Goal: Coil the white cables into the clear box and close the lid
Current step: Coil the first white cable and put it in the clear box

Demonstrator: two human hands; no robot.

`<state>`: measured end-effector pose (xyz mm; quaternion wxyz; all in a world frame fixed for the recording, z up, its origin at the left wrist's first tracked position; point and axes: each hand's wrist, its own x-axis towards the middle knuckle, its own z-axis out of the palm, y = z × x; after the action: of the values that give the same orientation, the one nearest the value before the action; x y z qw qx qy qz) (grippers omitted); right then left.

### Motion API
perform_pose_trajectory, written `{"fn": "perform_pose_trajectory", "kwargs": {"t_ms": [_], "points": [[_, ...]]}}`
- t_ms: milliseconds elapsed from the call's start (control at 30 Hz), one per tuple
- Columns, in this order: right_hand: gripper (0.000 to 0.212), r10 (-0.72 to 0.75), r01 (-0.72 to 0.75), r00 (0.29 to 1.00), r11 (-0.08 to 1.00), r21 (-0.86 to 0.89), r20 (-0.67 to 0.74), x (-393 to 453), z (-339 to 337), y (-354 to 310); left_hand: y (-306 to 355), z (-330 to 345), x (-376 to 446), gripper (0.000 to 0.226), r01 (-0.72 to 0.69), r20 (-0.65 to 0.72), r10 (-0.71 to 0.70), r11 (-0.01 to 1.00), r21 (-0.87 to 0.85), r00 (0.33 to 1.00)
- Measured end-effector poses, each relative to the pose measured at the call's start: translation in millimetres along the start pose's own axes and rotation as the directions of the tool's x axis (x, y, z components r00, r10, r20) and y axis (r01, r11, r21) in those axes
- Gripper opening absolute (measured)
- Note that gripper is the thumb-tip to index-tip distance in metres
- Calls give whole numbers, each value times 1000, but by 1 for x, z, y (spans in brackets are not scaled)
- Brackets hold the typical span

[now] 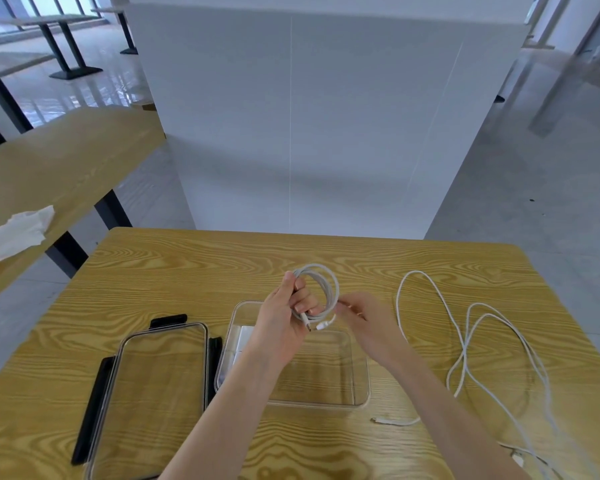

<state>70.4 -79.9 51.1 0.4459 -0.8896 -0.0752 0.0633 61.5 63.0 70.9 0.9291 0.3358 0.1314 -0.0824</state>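
Coil (317,292) of white cable sits in my left hand (284,315), thumb & fingers closed round one side of the loops so they can't spring apart. Right hand (364,320) is just beside it, fingertips (340,308) pinched at the loose end near the plug (324,324), prob. to tuck it in so the bundle holds shape. Both hands hover right over the clear box (357,386), which is directly below my fingers w/ its top open, so dropping the coil in should be a short move down. Something white & flat already lies in the box's left end, under my left wrist; can't tell what it is.

Lid (160,393) lies flat on the table (187,265) to the left of my left forearm, black clips out at its edges, parked close for closing later. Second cable (465,341) is sprawled loose to the right of my right hand, well apart from the box, not yet coiled. So I'd judge it roughly halfway: one cable wound, one to go, then lid on.
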Motion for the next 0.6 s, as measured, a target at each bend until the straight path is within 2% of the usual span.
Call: {"fn": "perform_pose_trajectory", "kwargs": {"t_ms": [67,133,200,267,333,400,500,600], "points": [[20,89,-65,988,981,184,-127,1,1,-1,-1,-1,-1,38,0,10,0,1000,10,1000],[17,151,-62,971,907,418,-184,1,3,-7,-4,-1,-2,38,-4,2,4,1000,18,1000],[16,225,-58,956,774,630,-188,1,8,-11,-7,-1,-1,38,1,-15,0,1000,25,1000],[15,296,-66,942,632,772,-162,1,13,-12,-9,0,-1,37,17,-34,-16,999,36,999],[16,351,-95,931,497,863,-100,2,16,-11,-10,-1,-1,36,42,-56,-37,996,78,998],[16,392,-135,920,366,921,-21,4,17,-8,-12,-2,-2,35,35,-99,-14,978,204,995],[17,410,-173,910,241,955,62,6,16,-3,-14,-4,-5,36,-17,-132,81,904,426,988],[20,413,-186,903,130,974,117,7,18,-1,-16,-5,-5,35,-26,-135,117,841,541,984]]}}
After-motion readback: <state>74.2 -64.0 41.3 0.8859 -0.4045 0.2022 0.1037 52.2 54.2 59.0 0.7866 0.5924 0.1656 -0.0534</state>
